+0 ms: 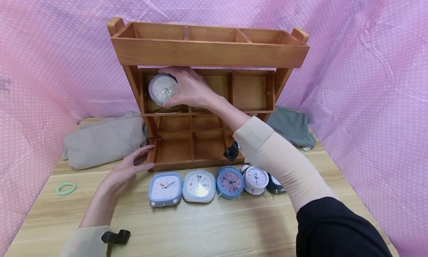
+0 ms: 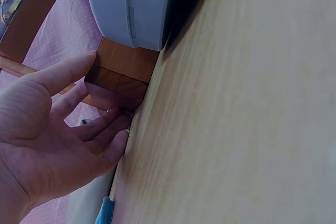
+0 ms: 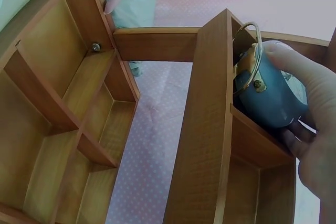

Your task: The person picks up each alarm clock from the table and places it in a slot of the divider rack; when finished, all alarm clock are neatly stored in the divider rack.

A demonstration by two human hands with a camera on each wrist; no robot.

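Observation:
A round alarm clock (image 1: 162, 89) with a lavender rim and pale dial is in the left compartment of the rack's middle tier. My right hand (image 1: 192, 87) grips it from the right side, thumb below and fingers over the top. A gold wire loop (image 3: 257, 51) on the clock shows below its dial in the head view. The wooden rack (image 1: 210, 54) has a tilted middle tier and a lower tier on the table. At the lower tier's left front corner, my left hand (image 1: 128, 167) touches the wood with its thumb and extended fingers.
In front of the rack stand a blue square clock (image 1: 165, 190), a pale rounded clock (image 1: 198, 186), a blue twin-leg clock (image 1: 230, 182), a white clock (image 1: 256, 180) and a dark clock (image 1: 275, 184). Grey cloth (image 1: 105, 141) lies left, darker cloth (image 1: 291, 127) right. A green ring (image 1: 66, 189) lies far left.

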